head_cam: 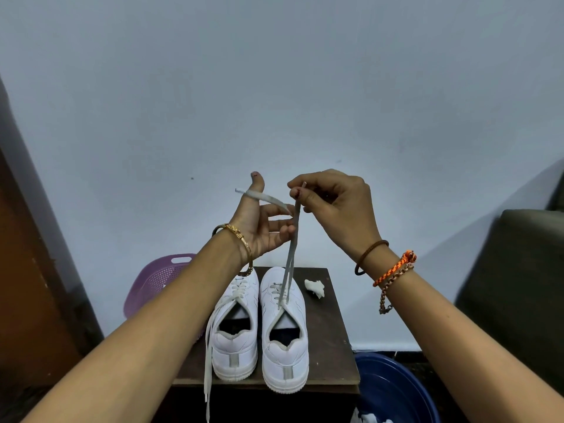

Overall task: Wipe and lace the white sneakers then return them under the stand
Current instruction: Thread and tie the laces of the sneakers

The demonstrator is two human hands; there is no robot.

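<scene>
Matt white sneakers [259, 325], dark wooden stand [332, 340]

Two sneakers [259, 328] side by side on the stand [332, 340] — cloth [315, 287] just right, basket [158, 282] left-behind.
</scene>
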